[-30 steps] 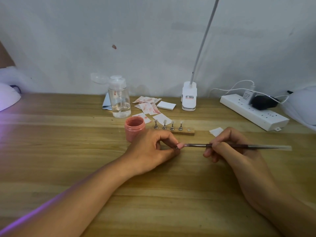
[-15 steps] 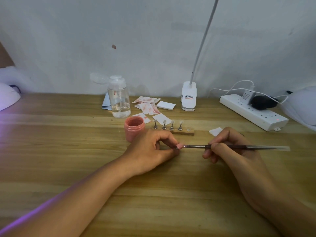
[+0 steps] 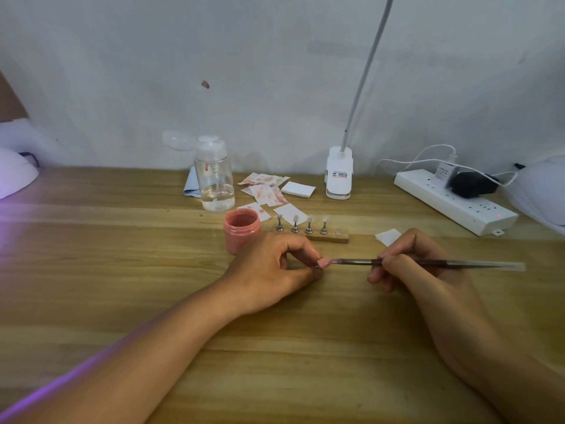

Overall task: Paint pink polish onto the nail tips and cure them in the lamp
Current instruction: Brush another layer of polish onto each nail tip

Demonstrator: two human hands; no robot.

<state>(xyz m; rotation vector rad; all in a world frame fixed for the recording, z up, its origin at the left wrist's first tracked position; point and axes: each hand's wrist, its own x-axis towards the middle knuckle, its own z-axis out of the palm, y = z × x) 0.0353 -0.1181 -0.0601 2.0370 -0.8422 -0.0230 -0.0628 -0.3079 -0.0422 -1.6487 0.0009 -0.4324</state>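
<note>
Almost nothing has moved since a second ago. The left hand (image 3: 275, 270) sits in the same spot on the table (image 3: 122, 255), and the brush (image 3: 354, 262) still touches the nail tip (image 3: 324, 263). The right hand (image 3: 419, 270) has only shifted a tiny bit.

On my screen the left hand is near the middle. Its thumb and first finger pinch the nail tip, and the other fingers are curled under. The nail tip is pink and points to 3 o'clock.

The right hand is at 3 o'clock from the left one, and the two do not touch. Its thumb and fingers pinch the brush. The brush lies almost flat, its wet end at 9 o'clock on the nail tip, its clear back end sticking out at 3 o'clock past the hand.

The pot (image 3: 241, 229) of pink polish stands open at 11 o'clock from the left hand, just beside the knuckles. The stand (image 3: 328, 239) is at 1 o'clock from that hand: a small wood bar with four pegs upright on it, each with a pale tip on top.

The lamp (image 3: 15, 175) is far off at 9 o'clock, at the edge of my view, with purple light spilling on the wood. Behind the pot, at 12 o'clock, are a clear bottle (image 3: 214, 182) and stained wipes (image 3: 264, 191). A clip light (image 3: 338, 175) stands at 1 o'clock and a power strip (image 3: 452, 203) at 2 o'clock.
</note>
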